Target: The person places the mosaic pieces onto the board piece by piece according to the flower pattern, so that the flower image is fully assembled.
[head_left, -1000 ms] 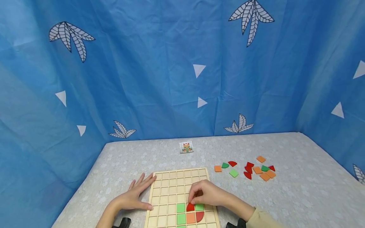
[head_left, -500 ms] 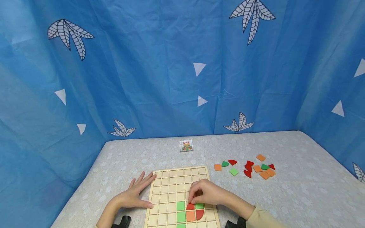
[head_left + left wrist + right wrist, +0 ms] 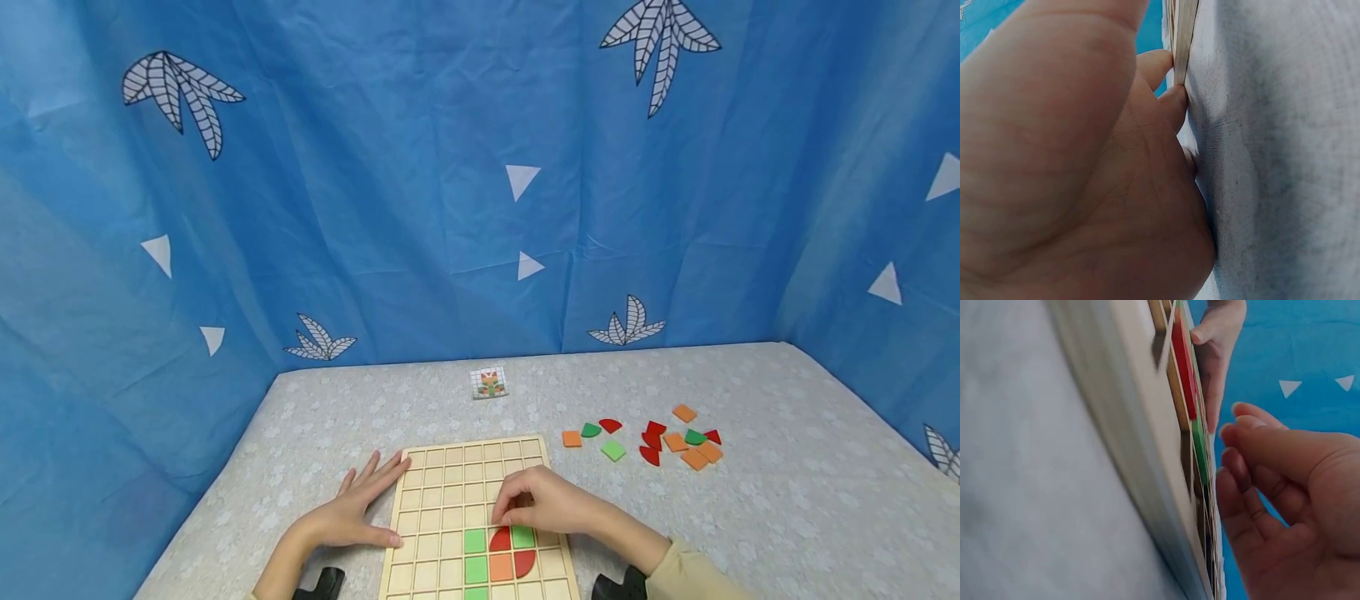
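Note:
A wooden grid board [image 3: 452, 496] lies in front of me. My left hand [image 3: 347, 518] lies spread at its left edge, thumb and fingertips touching the rim. Just over the board, my right hand [image 3: 546, 500] has loosely bent fingers with nothing between them, its fingertips close above a red quarter-circle tile [image 3: 499, 541]. That tile sits in a cell beside a green square tile [image 3: 522, 537]. Below them are an orange square tile [image 3: 500, 568] and another red quarter-circle tile [image 3: 524, 564]. Light green squares [image 3: 476, 570] fill cells in the column to the left.
A small pattern card [image 3: 489, 382] lies behind the board. Loose tiles are scattered at the right: several orange squares [image 3: 693, 459], red quarter circles [image 3: 649, 456], green quarter circles [image 3: 591, 430] and a light green square [image 3: 613, 451]. Blue curtain [image 3: 450, 208] surrounds the table.
My right hand has let go of the red quarter-circle tile and risen slightly away from it; more of the tile shows. My left hand has stayed at the board's edge.

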A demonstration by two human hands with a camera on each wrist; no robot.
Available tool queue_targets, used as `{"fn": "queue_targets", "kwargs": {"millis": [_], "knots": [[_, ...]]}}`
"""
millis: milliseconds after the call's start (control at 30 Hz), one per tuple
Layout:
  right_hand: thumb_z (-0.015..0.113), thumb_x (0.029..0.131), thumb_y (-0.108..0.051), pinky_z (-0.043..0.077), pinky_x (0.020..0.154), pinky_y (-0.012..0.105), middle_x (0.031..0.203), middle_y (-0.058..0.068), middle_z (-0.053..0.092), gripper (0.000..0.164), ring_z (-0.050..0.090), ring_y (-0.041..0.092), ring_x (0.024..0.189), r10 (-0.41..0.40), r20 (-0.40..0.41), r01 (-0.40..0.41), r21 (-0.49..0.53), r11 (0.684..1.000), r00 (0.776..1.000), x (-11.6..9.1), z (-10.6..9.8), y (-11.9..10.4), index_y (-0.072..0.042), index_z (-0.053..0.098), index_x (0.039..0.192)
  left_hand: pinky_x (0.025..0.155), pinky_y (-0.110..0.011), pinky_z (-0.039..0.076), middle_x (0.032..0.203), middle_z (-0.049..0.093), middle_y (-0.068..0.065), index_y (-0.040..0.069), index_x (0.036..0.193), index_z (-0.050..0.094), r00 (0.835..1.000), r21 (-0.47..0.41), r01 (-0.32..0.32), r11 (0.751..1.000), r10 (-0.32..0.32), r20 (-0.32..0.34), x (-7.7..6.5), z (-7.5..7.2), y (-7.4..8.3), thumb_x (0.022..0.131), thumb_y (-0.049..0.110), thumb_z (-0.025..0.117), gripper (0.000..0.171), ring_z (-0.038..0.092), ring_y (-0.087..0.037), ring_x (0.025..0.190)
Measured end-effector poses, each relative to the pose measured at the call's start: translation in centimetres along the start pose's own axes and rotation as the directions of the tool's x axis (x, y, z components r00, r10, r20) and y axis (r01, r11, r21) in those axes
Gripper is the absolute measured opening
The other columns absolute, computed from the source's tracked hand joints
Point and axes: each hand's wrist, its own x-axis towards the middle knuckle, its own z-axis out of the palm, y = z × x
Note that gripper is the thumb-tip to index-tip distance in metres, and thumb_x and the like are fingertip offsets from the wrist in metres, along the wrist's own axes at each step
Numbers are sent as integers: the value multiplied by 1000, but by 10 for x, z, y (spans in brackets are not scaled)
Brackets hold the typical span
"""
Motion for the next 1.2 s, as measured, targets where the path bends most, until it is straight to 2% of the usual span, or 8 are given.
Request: {"fn": "queue_targets", "kwargs": {"millis": [200, 367, 467, 667, 867, 1033, 1133, 1200], "knots": [[65, 88, -8, 52, 73, 28, 90, 0, 66, 8, 59, 9, 83, 54, -67, -52, 23, 998, 996, -3, -16, -4, -6, 72, 92, 95, -70, -10, 152, 11, -21, 5, 149, 21, 1000, 2, 7, 1000, -7, 4, 0, 0, 0, 76, 37, 77, 98, -9, -49, 133], [63, 91, -11, 52, 71, 29, 93, 4, 67, 12, 60, 14, 82, 101, -141, -100, 14, 995, 985, -11, -37, -3, -4, 71, 95, 95, -69, -10, 152, 11, -21, 5, 149, 20, 1000, -5, 2, 1000, -2, 5, 0, 0, -2, 77, 36, 77, 98, -10, -49, 133], [62, 91, -11, 52, 70, 29, 94, 9, 67, 13, 62, 20, 81, 142, -191, -143, 7, 990, 971, -21, -52, -2, -2, 70, 97, 96, -69, -10, 152, 11, -21, 5, 150, 19, 1000, -9, -2, 1000, 2, 6, 0, 0, -4, 77, 35, 77, 97, -10, -49, 133], [62, 92, -13, 52, 72, 32, 99, 14, 65, 18, 61, 32, 86, 227, -299, -240, -7, 971, 927, -52, -83, 4, 1, 69, 101, 96, -68, -10, 152, 11, -21, 5, 150, 20, 1000, -6, -4, 1000, 4, 3, 0, 1, -5, 77, 36, 77, 98, -10, -48, 134], [61, 92, -13, 52, 72, 32, 103, 14, 64, 21, 60, 21, 88, 257, -381, -309, -81, 948, 888, -87, -113, 16, 1, 67, 106, 97, -67, -10, 152, 10, -21, 5, 150, 19, 1000, 1, -6, 1000, 6, 6, 0, 1, -4, 77, 36, 77, 98, -10, -48, 134], [63, 90, -11, 50, 64, 27, 97, 9, 64, 20, 56, 18, 80, 297, -399, -372, -124, 920, 868, -101, -125, 27, 0, 68, 106, 95, -70, -10, 151, 11, -24, 2, 149, 20, 1000, 1, -14, 1000, 14, 5, -1, 0, 1, 76, 35, 77, 98, -10, -50, 132], [64, 89, -8, 46, 57, 24, 89, 5, 61, 18, 51, 17, 71, 311, -391, -395, -156, 905, 866, -105, -126, 33, -1, 68, 105, 94, -70, -11, 151, 11, -24, 2, 149, 20, 1000, -8, -19, 1000, 20, 5, -2, 0, 3, 76, 34, 78, 98, -10, -51, 132], [65, 88, -9, 42, 52, 24, 85, 3, 60, 19, 48, 15, 66, 305, -373, -392, -185, 901, 876, -106, -126, 35, -2, 69, 106, 95, -70, -11, 151, 11, -23, 3, 149, 20, 1000, -8, -17, 1000, 17, 5, -2, 1, 3, 76, 34, 78, 98, -10, -50, 132]]}}
